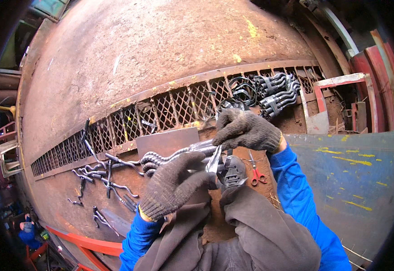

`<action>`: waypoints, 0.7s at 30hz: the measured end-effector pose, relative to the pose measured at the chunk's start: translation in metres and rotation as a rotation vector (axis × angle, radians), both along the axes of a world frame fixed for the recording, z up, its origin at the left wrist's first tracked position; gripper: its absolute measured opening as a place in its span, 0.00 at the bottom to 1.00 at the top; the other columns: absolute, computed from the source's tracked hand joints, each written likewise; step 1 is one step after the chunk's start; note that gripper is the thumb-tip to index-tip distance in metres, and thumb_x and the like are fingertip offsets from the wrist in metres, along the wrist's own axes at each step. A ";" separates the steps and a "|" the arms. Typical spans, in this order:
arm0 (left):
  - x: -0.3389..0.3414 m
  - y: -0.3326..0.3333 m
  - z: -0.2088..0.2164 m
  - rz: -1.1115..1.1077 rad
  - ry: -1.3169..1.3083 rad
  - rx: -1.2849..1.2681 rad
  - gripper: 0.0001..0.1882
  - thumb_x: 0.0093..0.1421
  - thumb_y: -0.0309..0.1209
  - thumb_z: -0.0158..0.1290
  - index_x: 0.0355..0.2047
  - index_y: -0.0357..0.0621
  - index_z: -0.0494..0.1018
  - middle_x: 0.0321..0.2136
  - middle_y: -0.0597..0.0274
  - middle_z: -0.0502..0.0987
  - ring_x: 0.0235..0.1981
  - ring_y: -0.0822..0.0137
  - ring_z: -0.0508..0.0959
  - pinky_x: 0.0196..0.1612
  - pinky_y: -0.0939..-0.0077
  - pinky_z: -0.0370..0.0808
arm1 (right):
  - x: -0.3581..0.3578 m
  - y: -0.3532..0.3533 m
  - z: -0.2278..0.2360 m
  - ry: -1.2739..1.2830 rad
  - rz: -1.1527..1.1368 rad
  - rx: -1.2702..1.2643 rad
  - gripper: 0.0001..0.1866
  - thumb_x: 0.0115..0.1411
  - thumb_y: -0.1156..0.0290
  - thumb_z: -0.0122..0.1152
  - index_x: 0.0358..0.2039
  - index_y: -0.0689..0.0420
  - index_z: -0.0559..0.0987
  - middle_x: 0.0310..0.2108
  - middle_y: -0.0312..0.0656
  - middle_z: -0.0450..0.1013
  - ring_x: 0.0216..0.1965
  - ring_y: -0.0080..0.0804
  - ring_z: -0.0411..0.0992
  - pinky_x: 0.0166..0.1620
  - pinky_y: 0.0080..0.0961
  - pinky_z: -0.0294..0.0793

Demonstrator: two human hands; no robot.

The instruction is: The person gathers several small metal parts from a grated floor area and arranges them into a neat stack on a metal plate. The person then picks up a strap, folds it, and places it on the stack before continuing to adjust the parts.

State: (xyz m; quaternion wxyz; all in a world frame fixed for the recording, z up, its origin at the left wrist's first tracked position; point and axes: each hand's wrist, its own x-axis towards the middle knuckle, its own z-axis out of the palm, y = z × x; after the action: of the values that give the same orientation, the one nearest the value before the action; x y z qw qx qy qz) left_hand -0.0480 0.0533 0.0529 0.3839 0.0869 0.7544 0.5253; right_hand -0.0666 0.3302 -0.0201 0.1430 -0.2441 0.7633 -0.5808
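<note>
Both of my hands wear dark grey knit gloves. My left hand (pixel 174 185) is closed at the near end of a bundle of bent metal rods (pixel 167 157), which lies in front of my knees. Above that end, my right hand (pixel 246 131) pinches a shiny strip (pixel 213 159), perhaps plastic or tape, stretched down to the rods. The gloves partly hide the wrapped end. Red-handled scissors (pixel 258 177) lie on the ground beside my shoe (pixel 234 171).
Loose bent rods (pixel 104 174) are scattered on the left. Tied rod bundles (pixel 279 101) and a coil of black strapping (pixel 244 92) rest on the metal grating (pixel 160 110). A blue sheet (pixel 341 167) covers the right side. Another person (pixel 27 232) is at the far lower left.
</note>
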 end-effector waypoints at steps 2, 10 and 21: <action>0.003 0.001 -0.010 -0.025 -0.120 0.003 0.21 0.61 0.36 0.63 0.49 0.37 0.77 0.39 0.53 0.82 0.40 0.67 0.81 0.45 0.70 0.77 | -0.005 -0.005 -0.005 -0.072 0.030 -0.063 0.15 0.54 0.64 0.73 0.42 0.54 0.87 0.38 0.42 0.76 0.42 0.36 0.74 0.46 0.33 0.73; 0.002 0.006 -0.009 -0.012 -0.268 0.032 0.14 0.61 0.35 0.63 0.40 0.39 0.77 0.28 0.66 0.79 0.30 0.76 0.77 0.34 0.76 0.75 | -0.010 -0.018 -0.035 -0.520 -0.111 -0.251 0.24 0.59 0.67 0.70 0.56 0.55 0.79 0.41 0.43 0.79 0.42 0.36 0.78 0.47 0.35 0.77; 0.011 0.010 -0.006 0.001 -0.071 -0.096 0.13 0.61 0.34 0.62 0.39 0.38 0.77 0.28 0.54 0.79 0.30 0.65 0.80 0.35 0.69 0.75 | -0.044 -0.014 -0.040 -0.408 -0.007 -0.182 0.14 0.61 0.63 0.69 0.42 0.58 0.80 0.36 0.35 0.78 0.38 0.24 0.74 0.45 0.27 0.76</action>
State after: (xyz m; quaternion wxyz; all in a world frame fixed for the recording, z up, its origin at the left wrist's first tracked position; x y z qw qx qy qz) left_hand -0.0366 0.0637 0.0469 0.4141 0.0491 0.7647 0.4913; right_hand -0.1108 0.3160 -0.0604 0.2697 -0.1309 0.6639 -0.6851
